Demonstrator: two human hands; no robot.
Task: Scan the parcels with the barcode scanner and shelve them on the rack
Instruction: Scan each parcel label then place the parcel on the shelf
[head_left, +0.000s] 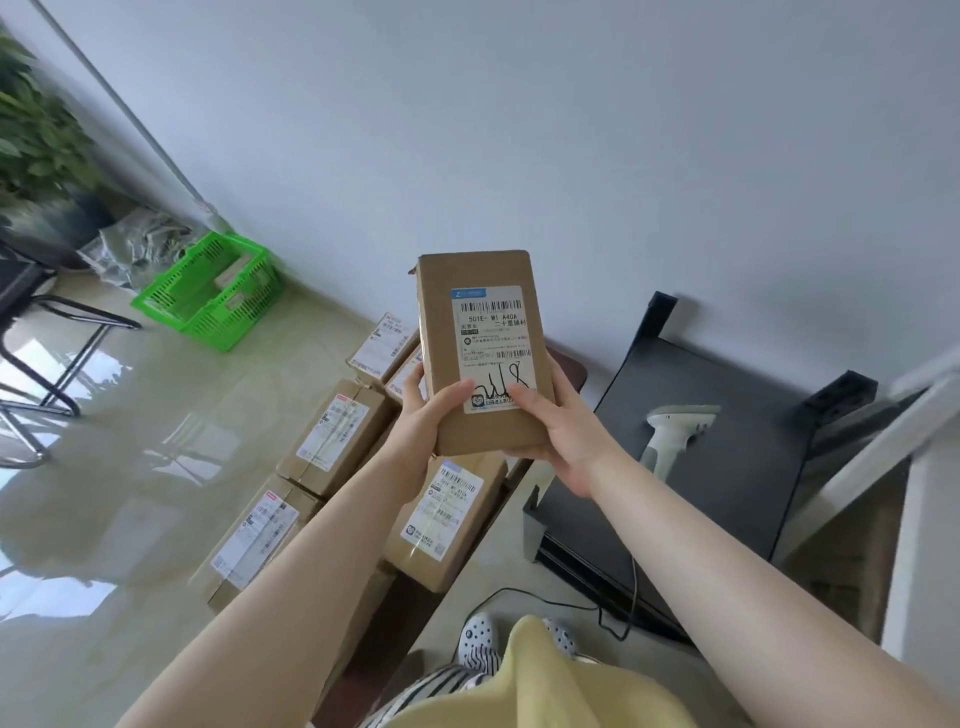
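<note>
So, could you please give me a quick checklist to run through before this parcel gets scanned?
1. Parcel gripped by both hands, left hand and right hand: ok.
2. Label facing up: ok.
3. Top barcode uncovered: ok.
4. Scanner in hand: not ok, it lies on the black stand.
5. A hand free to take the scanner: not ok.
6. Rack space: cannot tell.

Brown cardboard parcel (480, 332), white label (493, 348) with black barcodes and black handwritten scrawl. White barcode scanner (670, 436) on black table (727, 467). Bright green lattice basket (208, 291). Yellow shirt (561, 686); black-and-white striped trousers (447, 680). Glossy beige floor (130, 467).
</note>
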